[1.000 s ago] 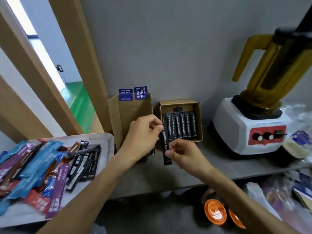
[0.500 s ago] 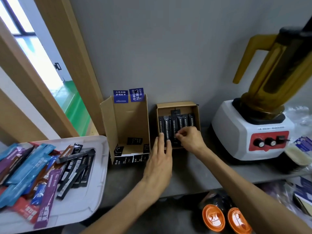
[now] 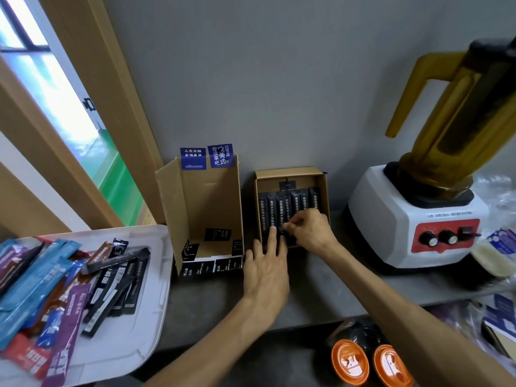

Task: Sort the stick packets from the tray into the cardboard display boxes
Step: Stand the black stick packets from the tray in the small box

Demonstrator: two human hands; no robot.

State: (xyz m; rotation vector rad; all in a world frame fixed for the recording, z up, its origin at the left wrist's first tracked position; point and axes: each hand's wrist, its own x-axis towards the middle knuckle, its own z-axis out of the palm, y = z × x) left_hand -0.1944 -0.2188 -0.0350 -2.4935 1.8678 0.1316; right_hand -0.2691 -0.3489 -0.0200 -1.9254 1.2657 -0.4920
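Two cardboard display boxes stand against the grey wall. The left box [image 3: 208, 196] holds no packets. The right box [image 3: 290, 174] holds a row of several black stick packets [image 3: 282, 208]. My right hand [image 3: 310, 231] pinches the lower end of a black packet in that row. My left hand [image 3: 266, 268] lies flat on the counter with straight fingers touching the box's front edge. The white tray [image 3: 156, 286] at the left carries several blue, purple, red and black stick packets [image 3: 83, 289].
A white blender base with a red panel and amber jug [image 3: 418, 216] stands right of the boxes. Two orange-lidded containers [image 3: 368, 364] sit below the counter edge. Plastic-wrapped goods [image 3: 497, 314] crowd the far right. A wooden door frame [image 3: 92, 107] rises behind the tray.
A second ago both hands held a black packet in front of the boxes. The packet has gone into the right box; the left hand has dropped flat to the counter.
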